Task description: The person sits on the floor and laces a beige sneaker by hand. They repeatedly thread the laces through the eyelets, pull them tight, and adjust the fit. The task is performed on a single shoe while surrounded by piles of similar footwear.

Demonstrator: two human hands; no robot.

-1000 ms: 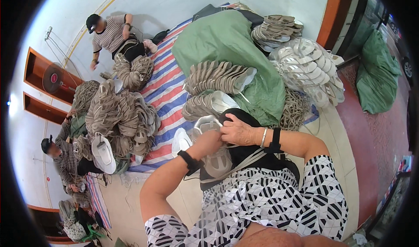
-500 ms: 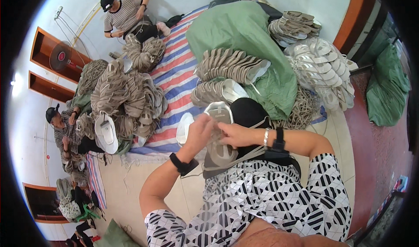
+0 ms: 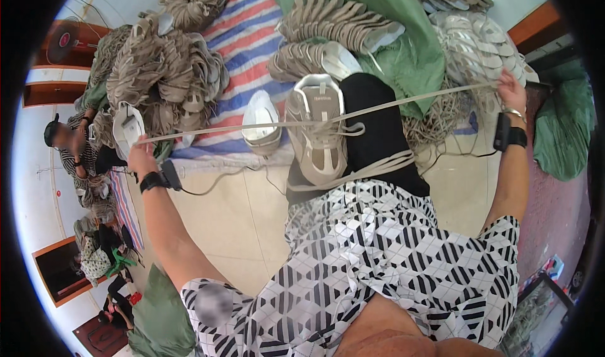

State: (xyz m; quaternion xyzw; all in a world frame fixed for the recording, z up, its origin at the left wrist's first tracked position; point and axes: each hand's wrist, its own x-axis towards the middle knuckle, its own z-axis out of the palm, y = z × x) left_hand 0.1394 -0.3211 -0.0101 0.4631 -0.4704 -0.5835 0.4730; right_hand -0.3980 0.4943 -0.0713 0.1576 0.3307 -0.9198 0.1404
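Shoe lies on the lap; its lace seems already threaded near the tongue, but is not tied; left hand and right hand each pinch one side, stretched wide apart; more laces lie across the lap, unused.

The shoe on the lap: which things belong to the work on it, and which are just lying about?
In the work:
shoe
lace, pulled straight
left hand and right hand, each holding a strand
laces on lap, probably

Apparently just lying about:
big shoe pile
green bag, far right
fan
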